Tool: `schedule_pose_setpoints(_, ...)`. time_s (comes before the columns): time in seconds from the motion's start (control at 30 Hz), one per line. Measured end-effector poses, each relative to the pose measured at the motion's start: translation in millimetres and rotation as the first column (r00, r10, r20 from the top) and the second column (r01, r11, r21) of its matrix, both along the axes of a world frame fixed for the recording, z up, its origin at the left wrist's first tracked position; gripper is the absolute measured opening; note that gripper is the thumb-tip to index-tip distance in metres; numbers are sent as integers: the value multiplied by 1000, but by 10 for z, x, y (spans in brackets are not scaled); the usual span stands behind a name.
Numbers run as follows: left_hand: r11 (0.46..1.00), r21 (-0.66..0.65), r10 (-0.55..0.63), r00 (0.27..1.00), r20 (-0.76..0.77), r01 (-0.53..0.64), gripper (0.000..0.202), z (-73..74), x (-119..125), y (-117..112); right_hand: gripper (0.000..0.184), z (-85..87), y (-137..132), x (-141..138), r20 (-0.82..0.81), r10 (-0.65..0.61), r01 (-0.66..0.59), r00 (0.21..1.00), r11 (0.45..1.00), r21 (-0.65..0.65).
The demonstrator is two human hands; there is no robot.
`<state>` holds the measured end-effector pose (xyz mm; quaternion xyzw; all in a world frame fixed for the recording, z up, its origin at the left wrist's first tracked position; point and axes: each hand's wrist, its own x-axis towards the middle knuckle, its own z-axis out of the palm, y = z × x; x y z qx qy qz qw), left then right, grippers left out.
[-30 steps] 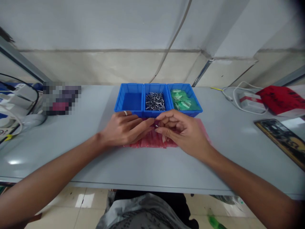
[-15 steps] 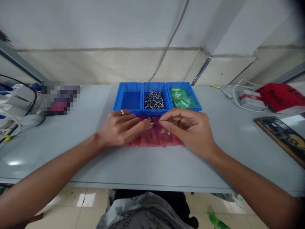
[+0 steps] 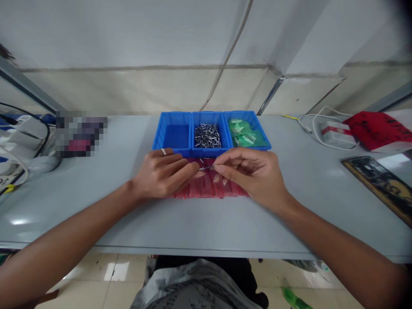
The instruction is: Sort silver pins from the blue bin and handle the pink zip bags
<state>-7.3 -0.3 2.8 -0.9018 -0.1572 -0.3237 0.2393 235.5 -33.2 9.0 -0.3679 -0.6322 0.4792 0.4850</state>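
- Red plastic bags (image 3: pixel 207 184): laid out before you
- Your left hand (image 3: pixel 165 174) and right hand (image 3: pixel 255 174): fingertips pinch opposite ends of one blind rivet (image 3: pixel 206 168)
- Blind rivet: above the bags; likely light, stiff, slick; hold by its ends

blue bins (image 3: pixel 183 152), red pkts (image 3: pixel 201 186), silvery pins (image 3: pixel 207 136), green pkts (image 3: pixel 246 133), lt grey tbl (image 3: pixel 193 227)

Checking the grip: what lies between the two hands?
A metal pin spans from the left hand to the right hand, over red bags, in the head view.
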Motion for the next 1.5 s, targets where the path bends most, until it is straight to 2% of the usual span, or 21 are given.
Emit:
schedule_pose_setpoints(0.1, 1000, 16, 12, 999, 34, -13, 12, 7, 14, -2, 2, -5, 10, -2, -22, -13, 13, 1000, 1000, -8)
schedule_pose_setpoints(0.2, 998, 29, 52, 997, 60, -54, 9, 4, 16, 6, 4, -44, 54, 19, -38, -38, 35, 999, 996, -79)
schedule_pose_setpoints(0.27, 996, 31, 77, 995, 58, -79, 9, 1, 13, 8, 6, -65, 93, 36, -105, -52, 38, 993, 991, -131)
schedule_pose_setpoints(0.33, 995, 34, 88, 995, 46, -89, 10, 1, 13, 3, 15, -60, 122, 50, -206, -45, 16, 977, 990, -139)
schedule_pose_setpoints(0.4, 995, 44, 88, 996, 32, -89, 11, 5, 20, -6, 31, -35, 128, 62, -239, -23, 1, 971, 996, -89)
schedule_pose_setpoints(0.47, 994, 58, 87, 996, 19, -88, 11, 12, 28, -11, 36, -22, 112, 72, -108, -32, 36, 994, 999, 37)
schedule_pose_setpoints(0.53, 993, 64, 94, 996, 9, -94, 9, 16, 31, -10, 31, -50, 89, 73, 155, -82, 36, 984, 959, 281)
schedule_pose_setpoints(0.6, 994, 58, 97, 995, 4, -97, 8, 18, 28, -4, 28, -122, 74, 58, 433, -137, -120, 891, 849, 515)
schedule_pose_setpoints(0.63, 994, 51, 96, 995, 2, -96, 8, 18, 24, -1, 28, -166, 72, 45, 544, -154, -231, 825, 786, 573)
schedule_pose_setpoints(0.7, 995, 39, 92, 996, -9, -91, 7, 16, 17, -1, 32, -246, 77, 16, 699, -157, -411, 697, 712, 569)
schedule_pose_setpoints(0.77, 996, 35, 88, 996, -21, -87, 6, 13, 14, -6, 33, -295, 91, -3, 758, -146, -488, 636, 685, 541)
schedule_pose_setpoints(0.93, 996, 45, 74, 997, -18, -74, 9, 5, 13, -11, 29, -295, 117, 0, 701, -175, -440, 691, 668, 600)
schedule_pose_setpoints(1.03, 996, 32, 79, 996, -28, -78, 8, 6, 8, -2, 28, -292, 118, -5, 708, -212, -434, 673, 662, 611)
schedule_pose_setpoints(1.17, 996, 43, 80, 996, -25, -79, 8, 6, 9, -4, 28, -312, 113, -8, 715, -197, -484, 671, 615, 623)
schedule_pose_setpoints(1.27, 995, 60, 75, 997, -19, -74, 6, 4, 17, -9, 28, -315, 102, 5, 682, -171, -438, 711, 651, 620)
schedule_pose_setpoints(1.37, 996, 49, 79, 997, -22, -78, 6, 4, 17, -6, 26, -302, 102, 17, 674, -194, -383, 713, 698, 606)
schedule_pose_setpoints(1.5, 996, 37, 85, 996, -28, -84, 6, 5, 14, -2, 25, -290, 118, 15, 711, -206, -435, 672, 667, 605)
